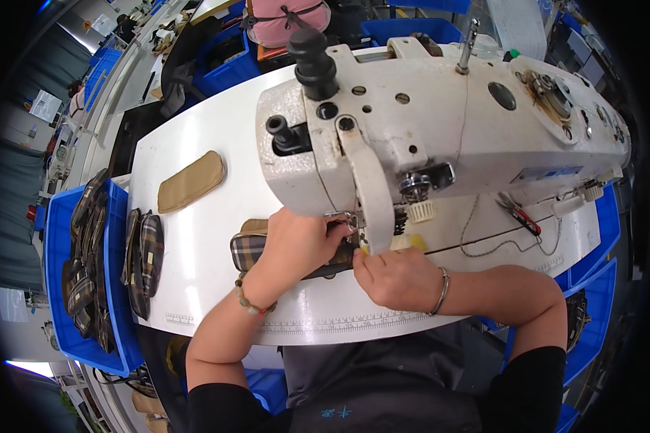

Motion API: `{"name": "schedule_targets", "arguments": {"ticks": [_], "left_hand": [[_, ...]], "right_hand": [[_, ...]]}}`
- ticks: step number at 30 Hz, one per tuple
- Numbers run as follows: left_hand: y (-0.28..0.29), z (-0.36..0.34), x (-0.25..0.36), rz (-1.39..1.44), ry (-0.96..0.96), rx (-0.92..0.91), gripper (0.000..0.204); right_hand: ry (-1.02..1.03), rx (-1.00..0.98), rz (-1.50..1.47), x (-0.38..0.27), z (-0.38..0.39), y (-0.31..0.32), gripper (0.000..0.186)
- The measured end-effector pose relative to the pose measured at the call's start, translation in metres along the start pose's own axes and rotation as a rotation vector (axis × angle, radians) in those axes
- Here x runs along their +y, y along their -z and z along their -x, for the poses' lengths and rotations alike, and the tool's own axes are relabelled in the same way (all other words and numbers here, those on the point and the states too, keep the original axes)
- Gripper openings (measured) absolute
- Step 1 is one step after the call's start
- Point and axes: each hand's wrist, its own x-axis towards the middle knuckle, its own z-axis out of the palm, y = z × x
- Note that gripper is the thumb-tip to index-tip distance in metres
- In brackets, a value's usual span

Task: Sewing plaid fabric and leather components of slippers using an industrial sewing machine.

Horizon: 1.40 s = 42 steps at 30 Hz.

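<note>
A plaid pouch (pixel 248 251) with a tan part along its upper side lies on a white sewing table (pixel 206 252), partly under the needle area of a sewing machine (pixel 383 123). All clock directions start from this pouch. The left hand (pixel 300 242) lies across it, thumb and fingers drawn close together beside the metal presser foot; the view does not tell whether they grip cloth or metal. The right hand (pixel 401 281), at 3 o'clock, has its fingers curled narrow at the pouch's right end; whether they pinch or press cannot be told. A beaded bracelet (pixel 251 303) circles the left wrist, a metal bangle (pixel 440 290) the right.

The glossy tabletop has ruler markings (pixel 296 327) along its curved front edge, at 6 o'clock. A flat tan piece (pixel 191 182) rests at 10 o'clock, and more plaid pouches (pixel 150 256) lie at 9 o'clock. The off-white machine fills 1 to 2 o'clock. Red-handled snips (pixel 521 215) and a loose cord (pixel 473 252) lie near 3 o'clock.

Beyond the table, a blue bin (pixel 126 317) heaped with plaid pieces (pixel 87 267) stands at 9 o'clock. A pink cushion (pixel 285 20) sits at 12. Grey-green curtains (pixel 14 184) line the room toward 10.
</note>
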Motion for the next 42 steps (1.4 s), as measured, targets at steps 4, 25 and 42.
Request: {"name": "schedule_targets", "arguments": {"ticks": [4, 25, 42], "left_hand": [[-0.002, -0.003, 0.002, 0.116, 0.051, 0.005, 0.028], [-0.005, -0.017, -0.013, 0.001, 0.044, 0.023, 0.025], [-0.029, -0.039, -0.033, -0.021, -0.035, 0.107, 0.032]], "right_hand": [[-0.01, -0.042, -0.005, -0.001, 0.001, 0.002, 0.024], [-0.103, -0.14, 0.027, 0.013, -0.003, -0.001, 0.035], [0.0, -0.465, 0.641, 0.028, 0.061, -0.125, 0.037]]}}
